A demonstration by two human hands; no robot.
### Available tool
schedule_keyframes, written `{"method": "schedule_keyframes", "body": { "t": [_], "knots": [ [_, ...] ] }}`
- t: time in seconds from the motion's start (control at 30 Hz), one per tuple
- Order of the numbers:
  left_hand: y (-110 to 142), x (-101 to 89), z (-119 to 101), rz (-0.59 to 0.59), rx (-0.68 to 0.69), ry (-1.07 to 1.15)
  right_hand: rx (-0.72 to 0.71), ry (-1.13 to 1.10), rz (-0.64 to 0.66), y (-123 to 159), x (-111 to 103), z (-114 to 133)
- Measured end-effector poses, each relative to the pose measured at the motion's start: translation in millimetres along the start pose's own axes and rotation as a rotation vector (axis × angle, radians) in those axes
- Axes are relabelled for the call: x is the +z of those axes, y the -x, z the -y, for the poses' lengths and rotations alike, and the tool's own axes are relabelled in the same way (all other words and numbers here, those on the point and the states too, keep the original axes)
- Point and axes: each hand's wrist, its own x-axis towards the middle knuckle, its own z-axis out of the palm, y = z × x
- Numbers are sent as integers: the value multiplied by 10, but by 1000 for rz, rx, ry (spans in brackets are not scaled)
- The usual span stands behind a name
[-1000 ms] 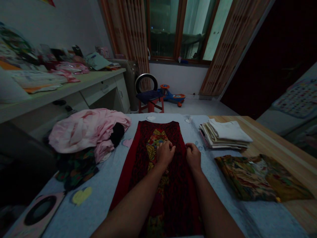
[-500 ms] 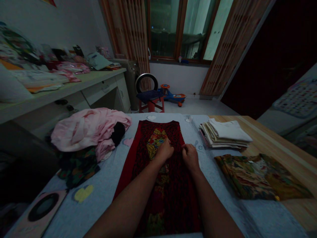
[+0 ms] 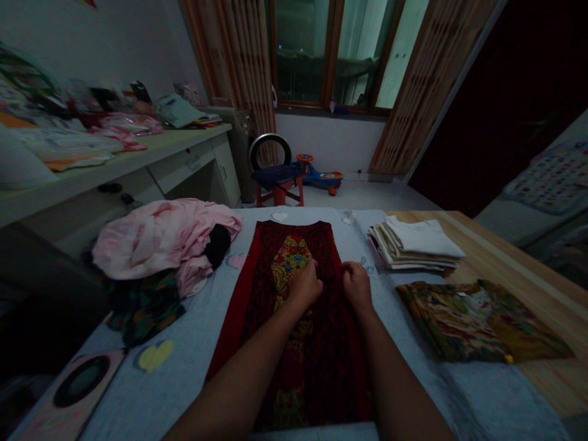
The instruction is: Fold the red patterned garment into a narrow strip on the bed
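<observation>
A long dark red garment [image 3: 257, 294] with a bright floral panel lies flat down the middle of the grey-blue tabletop [image 3: 197, 331]. Both my hands rest on its upper half. My left hand [image 3: 304, 285] is closed, fingers pinched into the red cloth beside the floral panel. My right hand [image 3: 356, 284] is closed too, gripping the cloth near the garment's right edge. The two hands sit close together, a small gap between them.
A heap of pink and dark patterned clothes [image 3: 160, 245] lies at the left. A folded stack of pale cloths [image 3: 416, 245] and a folded yellow-green patterned cloth [image 3: 473, 318] lie at the right. A cluttered desk [image 3: 114, 159] stands far left; a red stool [image 3: 280, 184] sits beyond the table.
My hands have drawn closer together on the red garment. The left hand's fingers went from lying spread on the floral panel to a pinch on the cloth.
</observation>
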Motion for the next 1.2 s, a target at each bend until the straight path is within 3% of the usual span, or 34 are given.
{"method": "schedule_keyframes", "body": {
  "t": [0.2, 0.43, 0.83, 1.0, 1.2],
  "knots": [
    [21, 55, 59, -69, 38, -24, 61, 21, -23, -23, -2, -56],
    [72, 121, 118, -92, 133, -30, 62, 84, 23, -2, -4, -33],
    [44, 172, 241, -124, 184, 73, 51, 262, 132, 33, -23, 70],
    [62, 146, 221, -118, 169, 3, 21, 307, 127, 40, -4, 84],
    [83, 129, 193, -79, 180, -40, -62, 395, 248, 56, 37, 113]
  ]
}}
